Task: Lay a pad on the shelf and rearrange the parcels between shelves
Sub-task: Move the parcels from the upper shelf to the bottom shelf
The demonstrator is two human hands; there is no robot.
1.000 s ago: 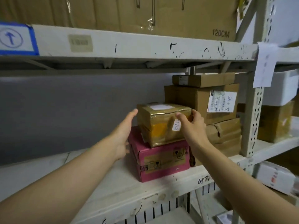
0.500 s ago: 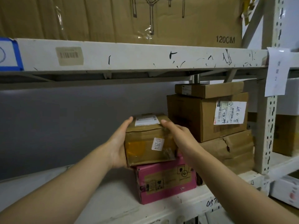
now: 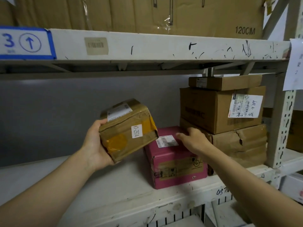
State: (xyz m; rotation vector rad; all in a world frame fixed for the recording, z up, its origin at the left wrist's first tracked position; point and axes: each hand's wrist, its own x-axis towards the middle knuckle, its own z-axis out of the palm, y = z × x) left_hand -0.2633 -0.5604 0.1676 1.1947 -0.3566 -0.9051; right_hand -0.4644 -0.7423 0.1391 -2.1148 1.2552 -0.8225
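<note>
My left hand (image 3: pixel 95 143) grips a small taped brown parcel (image 3: pixel 127 128) with a "K1-2974" sticker, tilted and held in the air left of the pink box (image 3: pixel 177 163). The pink box sits on the white shelf (image 3: pixel 114 190). My right hand (image 3: pixel 191 140) rests on the pink box's top, fingers reaching over its white label and its far right edge. Whether they grip the box I cannot tell. No pad is in sight.
A stack of three brown cartons (image 3: pixel 221 110) stands right of the pink box against the upright post (image 3: pixel 282 125). The upper shelf beam (image 3: pixel 164 45) carries a large flat carton (image 3: pixel 164 13) marked 120CM. A grey wall backs the shelf's left half.
The brown parcel was lifted off the pink box and carried left, now held by my left hand alone. My right hand let go and dropped onto the pink box's top.
</note>
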